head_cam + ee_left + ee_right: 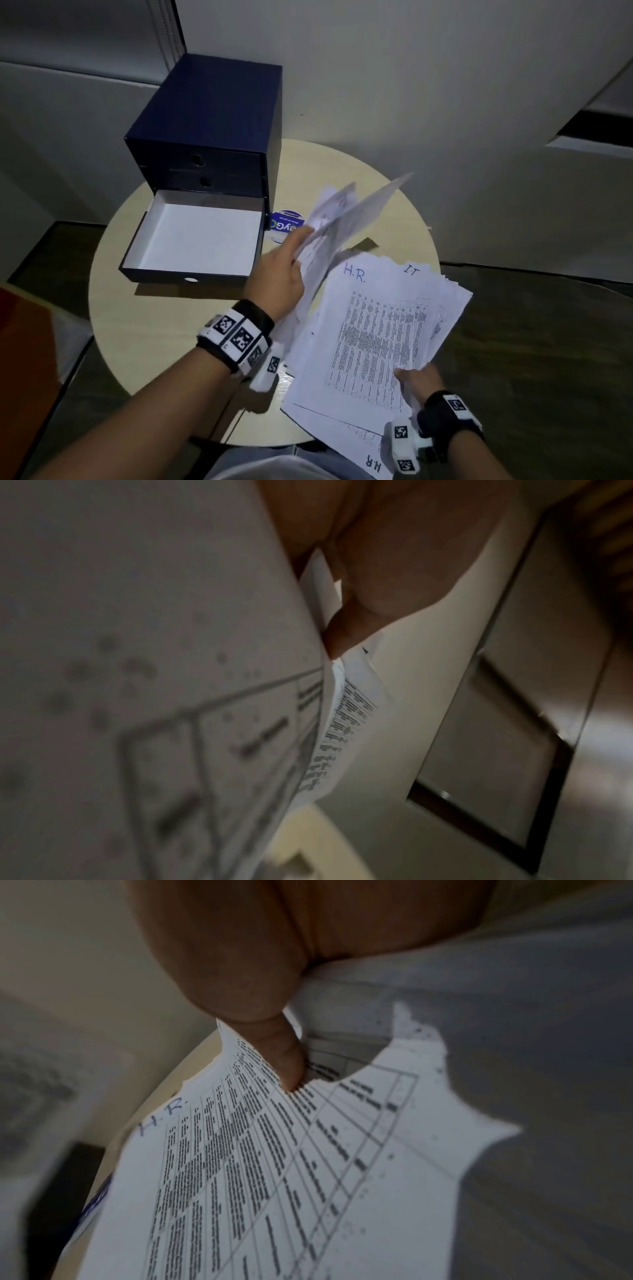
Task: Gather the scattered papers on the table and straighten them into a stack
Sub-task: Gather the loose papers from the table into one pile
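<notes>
A round pale bench (161,346) fills the middle of the head view, set against a light wall. On its far left part stands a dark blue drawer box (209,116) with three drawers; the lowest drawer (195,240) is pulled out toward the near side and shows a white inside. Just right of that drawer a small round blue and white sticker (286,224) lies on the bench, partly covered by paper.

The papers are on the right half of the bench in two lots. The larger lot, a loose fan of printed sheets (373,342), lies tilted over the near right edge, its corners out of line; the top sheet carries a table of text and a handwritten "H.R.", and a sheet behind it reads "I.T". The smaller lot, a lifted bundle of sheets (346,219), stands slanted on edge, rising toward the far right above the fan.

The left hand (277,274) grips the lifted bundle at its lower left side, fingers curled around the paper edge. The right hand (416,377) pinches the near right corner of the fan, thumb on top of the printed page. The two hands are well apart, each clamped on its own lot. Both wrists wear black bands with white marker blocks.
</notes>
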`<state>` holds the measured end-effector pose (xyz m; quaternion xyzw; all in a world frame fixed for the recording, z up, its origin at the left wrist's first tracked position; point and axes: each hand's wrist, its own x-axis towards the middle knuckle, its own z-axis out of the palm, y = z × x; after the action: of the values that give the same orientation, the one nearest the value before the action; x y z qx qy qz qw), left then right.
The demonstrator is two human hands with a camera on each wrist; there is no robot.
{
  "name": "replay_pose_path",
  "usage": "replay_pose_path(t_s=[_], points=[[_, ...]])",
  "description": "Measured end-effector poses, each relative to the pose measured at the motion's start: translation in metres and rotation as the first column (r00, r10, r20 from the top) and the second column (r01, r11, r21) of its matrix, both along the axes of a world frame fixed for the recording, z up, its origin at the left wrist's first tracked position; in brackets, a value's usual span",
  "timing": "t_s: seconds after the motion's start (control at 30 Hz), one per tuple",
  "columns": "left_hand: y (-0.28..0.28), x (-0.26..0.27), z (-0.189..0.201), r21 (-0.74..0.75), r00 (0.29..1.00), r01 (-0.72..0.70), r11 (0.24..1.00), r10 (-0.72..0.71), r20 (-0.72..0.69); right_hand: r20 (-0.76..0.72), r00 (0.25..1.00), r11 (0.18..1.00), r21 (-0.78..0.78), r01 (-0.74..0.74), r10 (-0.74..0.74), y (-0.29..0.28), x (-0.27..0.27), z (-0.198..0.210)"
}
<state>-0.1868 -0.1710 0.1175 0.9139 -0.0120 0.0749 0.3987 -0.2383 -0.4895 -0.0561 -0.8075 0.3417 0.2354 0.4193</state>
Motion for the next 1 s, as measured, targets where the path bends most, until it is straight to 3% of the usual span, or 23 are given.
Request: replay_pose_path(t_s=[0.1,0.2,0.33,0.4,0.5,0.6,0.7,0.83,1.0], points=[[0.006,0.0,0.054,-0.166,0.974,0.129,0.978,-0.094,0.208,-0.039,0.999,0.997,0.083,0.007,-0.004,0.015,0.003,-0.001],[0.013,0.003,0.074,-0.382,0.953,0.228,0.896,-0.126,0.275,-0.047,0.999,0.987,0.158,-0.012,0.019,0.024,0.007,-0.01],[0.017,0.008,0.033,-0.381,0.998,0.04,0.924,-0.017,0.065,0.047,0.998,0.96,0.276,-0.053,0.042,0.032,0.006,0.01],[0.015,0.003,-0.004,-0.345,0.99,-0.096,0.934,0.054,-0.127,0.036,0.998,0.92,0.391,0.032,-0.051,0.028,0.005,0.012],[0.014,-0.01,-0.062,-0.291,0.903,-0.236,0.927,0.099,-0.417,-0.012,0.989,0.889,0.438,0.136,-0.145,0.015,0.004,0.006],[0.019,-0.018,-0.106,-0.201,0.791,-0.216,0.956,0.051,-0.61,-0.058,0.974,0.82,0.53,0.218,-0.221,0.009,0.003,0.01],[0.021,-0.023,-0.13,-0.151,0.744,-0.183,0.971,0.036,-0.668,-0.001,0.988,0.89,0.434,0.141,-0.156,0.011,0.005,0.008],[0.013,-0.022,-0.141,-0.153,0.812,-0.231,0.961,0.103,-0.575,0.0,0.999,0.973,0.226,-0.037,0.038,0.018,0.009,0.011],[-0.001,-0.021,-0.136,-0.106,0.777,0.022,0.994,-0.084,-0.624,-0.033,0.999,0.959,0.284,0.019,-0.01,0.019,0.011,0.011]])
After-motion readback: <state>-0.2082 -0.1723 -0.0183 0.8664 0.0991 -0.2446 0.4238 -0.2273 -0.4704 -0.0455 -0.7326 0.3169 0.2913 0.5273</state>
